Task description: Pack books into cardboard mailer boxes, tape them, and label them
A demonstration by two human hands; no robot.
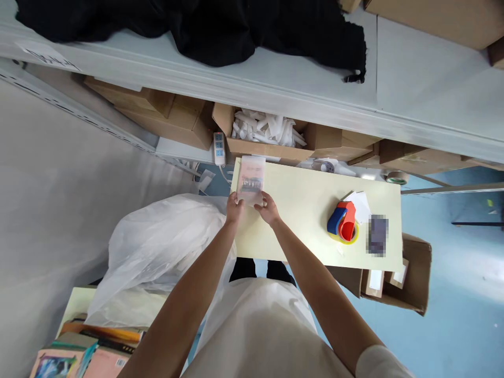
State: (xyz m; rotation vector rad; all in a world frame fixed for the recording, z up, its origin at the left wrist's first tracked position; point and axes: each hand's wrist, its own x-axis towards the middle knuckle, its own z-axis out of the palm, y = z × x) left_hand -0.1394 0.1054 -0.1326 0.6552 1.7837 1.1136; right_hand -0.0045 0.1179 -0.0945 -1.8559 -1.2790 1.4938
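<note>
A pink-covered book (252,179) with a dark picture on it shows through a translucent white bag, at the left end of the pale yellow table (299,210). My left hand (234,208) grips its near left corner, fingers closed. At the near right corner, my right hand (268,209) pinches the bag between thumb and fingers. Whether the book rests flat on the table or is slightly raised, I cannot tell. To the right on the same table lies a red and blue tape dispenser (342,221) with a yellow-edged roll.
White cards (359,206) and a blurred dark rectangular object (377,235) lie on the right. Behind stands a carton (271,149) of white rolled pieces, beside a power strip (219,149). Left are a large plastic bag (157,241) and stacked books (82,352). An open carton (417,273) sits lower right.
</note>
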